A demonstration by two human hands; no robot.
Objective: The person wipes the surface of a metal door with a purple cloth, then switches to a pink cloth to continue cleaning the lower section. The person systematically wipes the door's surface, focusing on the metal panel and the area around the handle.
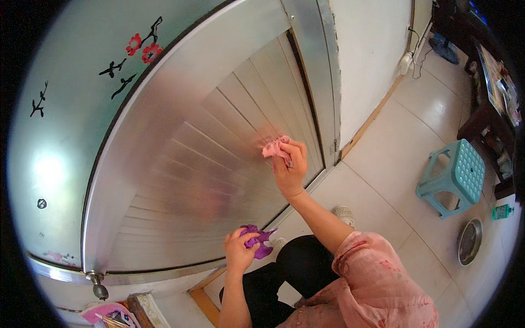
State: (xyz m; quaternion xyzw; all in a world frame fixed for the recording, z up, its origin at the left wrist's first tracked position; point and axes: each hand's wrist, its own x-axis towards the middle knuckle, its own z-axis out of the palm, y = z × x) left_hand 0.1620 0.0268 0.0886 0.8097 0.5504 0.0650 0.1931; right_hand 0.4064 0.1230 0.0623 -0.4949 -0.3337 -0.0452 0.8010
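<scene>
My right hand grips a crumpled pink cloth and presses it to the ribbed lower panel of a silvery metal door. The cloth's reflection shows on the shiny panel beside it. Lower down, my left hand holds a bunched purple cloth, whose loose ends hang out past the fingers, in front of the door's bottom part. Above the panel, frosted glass carries painted red blossoms and black twigs. A dark metal door handle juts out at the lower left.
A teal plastic stool stands on the tiled floor to the right. Near it are a round metal basin and a green pump bottle. Dark furniture holds assorted items. A white power strip with a cable lies by the wall.
</scene>
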